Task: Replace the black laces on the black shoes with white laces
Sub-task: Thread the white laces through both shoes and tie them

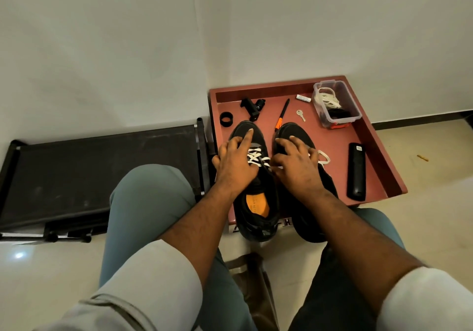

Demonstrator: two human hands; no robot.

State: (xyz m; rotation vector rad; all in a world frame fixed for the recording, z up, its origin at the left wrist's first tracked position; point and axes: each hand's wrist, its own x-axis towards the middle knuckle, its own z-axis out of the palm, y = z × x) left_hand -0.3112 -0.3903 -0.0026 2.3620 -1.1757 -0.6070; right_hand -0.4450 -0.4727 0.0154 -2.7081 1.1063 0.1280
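Observation:
Two black shoes stand side by side on a red tray (368, 136), toes pointing away from me. The left shoe (258, 202) has an orange insole and white laces (256, 157) crossed over its tongue. My left hand (236, 163) lies on that shoe's left side, fingers spread, index finger stretched toward the toe. My right hand (297, 164) covers the lacing of the right shoe (307, 218), fingers spread. A loop of white lace (323, 157) sticks out to the right of that hand. Whether either hand pinches a lace is hidden.
On the tray lie a clear plastic box (336, 104) with white cord, a key (300, 114), an orange-handled tool (281, 116), a black ring (226, 119), a black clamp (252, 109), a black remote (356, 172). A black folding stand (102, 172) lies to the left.

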